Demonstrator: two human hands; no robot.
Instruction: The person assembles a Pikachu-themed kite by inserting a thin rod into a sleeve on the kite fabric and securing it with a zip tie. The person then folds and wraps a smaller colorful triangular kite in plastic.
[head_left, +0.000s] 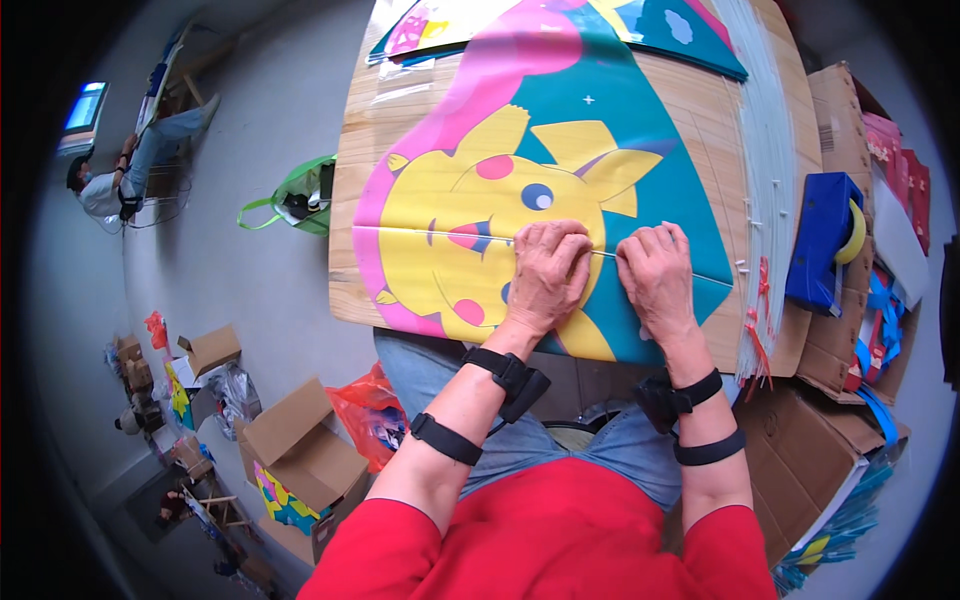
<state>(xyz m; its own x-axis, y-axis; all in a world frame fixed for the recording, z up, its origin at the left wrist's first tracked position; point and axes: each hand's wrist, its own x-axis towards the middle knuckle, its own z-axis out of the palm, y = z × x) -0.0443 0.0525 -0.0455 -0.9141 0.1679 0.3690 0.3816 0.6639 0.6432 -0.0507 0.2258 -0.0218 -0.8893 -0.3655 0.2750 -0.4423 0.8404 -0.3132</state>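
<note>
A large printed sheet (420, 270), kite-like in outline, lies on the table in pink, teal and yellow with a cartoon face. A thin white rod (430, 232) runs across it from the left edge toward the right corner. Over the middle of the sheet, my left hand (548, 275) is closed with its fingertips pinching the rod. My right hand (658, 280), a short way to the right, pinches the same rod over the teal part. The fingers hide bits of the rod and of the face beneath.
Along the right of the wooden table (350, 140) lies a bundle of thin white rods (765, 190). More printed sheets (680, 40) are at its far edge. A blue tape dispenser (822, 240) stands at the right by cardboard boxes. A green bag (305, 195) is left of the table.
</note>
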